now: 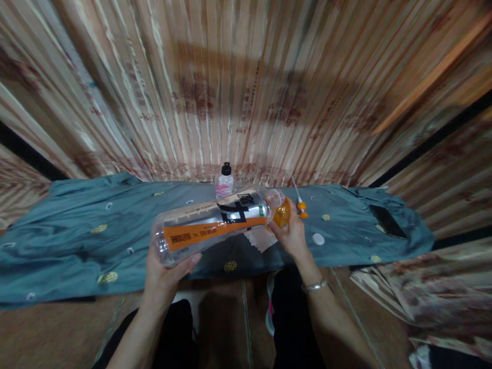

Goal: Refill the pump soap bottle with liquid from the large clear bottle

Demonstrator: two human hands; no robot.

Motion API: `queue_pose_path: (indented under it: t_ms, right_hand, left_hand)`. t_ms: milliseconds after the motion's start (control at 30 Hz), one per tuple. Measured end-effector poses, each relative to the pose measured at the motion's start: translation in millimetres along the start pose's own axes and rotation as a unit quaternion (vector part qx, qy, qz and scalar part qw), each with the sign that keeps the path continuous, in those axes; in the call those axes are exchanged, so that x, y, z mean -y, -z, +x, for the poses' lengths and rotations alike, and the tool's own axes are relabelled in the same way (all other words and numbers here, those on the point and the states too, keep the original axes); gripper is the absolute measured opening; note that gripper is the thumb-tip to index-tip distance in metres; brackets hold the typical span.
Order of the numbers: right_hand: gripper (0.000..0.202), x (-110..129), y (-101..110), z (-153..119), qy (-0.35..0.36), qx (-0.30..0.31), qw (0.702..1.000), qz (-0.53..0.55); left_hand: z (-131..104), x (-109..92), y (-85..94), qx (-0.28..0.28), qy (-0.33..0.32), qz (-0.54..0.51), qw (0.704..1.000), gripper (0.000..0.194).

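A large clear plastic bottle (209, 225) with an orange, white and black label lies tilted in the air, its neck toward the right. My left hand (167, 277) is wrapped round its base. My right hand (294, 236) grips a small amber container (282, 212) right at the bottle's mouth; whether the two touch cannot be made out. Beyond my right hand lies an orange pump head (302, 207) with a thin tube. Under the bottle's neck a pale sheet of paper (263, 238) rests on the cloth. A white round disc (318, 239) is to its right.
A teal patterned cloth (126, 230) covers the narrow table. At its back edge stands a small clear bottle (225, 182) with a black cap. A black phone (388, 221) lies at the right end. Behind hangs a striped curtain (238, 92).
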State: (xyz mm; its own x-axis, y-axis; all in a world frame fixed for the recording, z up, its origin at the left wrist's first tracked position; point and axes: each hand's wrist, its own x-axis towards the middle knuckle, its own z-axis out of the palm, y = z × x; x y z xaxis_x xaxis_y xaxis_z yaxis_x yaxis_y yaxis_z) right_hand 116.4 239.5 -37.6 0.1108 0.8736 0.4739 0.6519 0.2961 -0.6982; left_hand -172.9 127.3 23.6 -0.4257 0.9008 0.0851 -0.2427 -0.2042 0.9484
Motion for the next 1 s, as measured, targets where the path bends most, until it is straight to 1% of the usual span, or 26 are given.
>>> queue_pose_path:
  t_ms: [100,333,533,633,767,900,1000]
  right_hand:
    - [0.103,-0.6,0.4,0.3,-0.008,0.006,1.000,-0.002]
    - [0.102,-0.3,-0.6,0.1,-0.006,-0.003,1.000,0.003]
    - [0.103,0.4,-1.2,0.1,-0.003,-0.006,1.000,-0.001]
    - [0.102,-0.3,-1.1,0.1,0.001,-0.006,1.000,-0.002]
    - [0.102,-1.6,-0.8,-0.1,0.004,-0.001,1.000,-0.005]
    - [0.101,-1.4,-0.5,0.0,0.001,-0.001,1.000,-0.006]
    - [0.102,-0.5,-0.3,0.6,0.000,0.003,1.000,-0.004]
  left_hand:
    - [0.4,-0.2,-0.1,0.001,0.000,0.003,1.000,0.069]
    - [1.0,4.0,4.0,0.008,-0.004,0.003,1.000,0.067]
    - [0.9,3.1,3.3,0.009,-0.012,0.001,1.000,0.065]
    - [3.2,4.6,4.8,0.006,-0.009,0.002,1.000,0.064]
    - [5.1,5.9,5.8,0.015,-0.018,0.010,1.000,0.064]
    - [0.9,2.3,1.7,-0.009,0.002,-0.006,1.000,0.066]
    - [0.2,2.4,2.8,-0.007,0.004,-0.004,1.000,0.064]
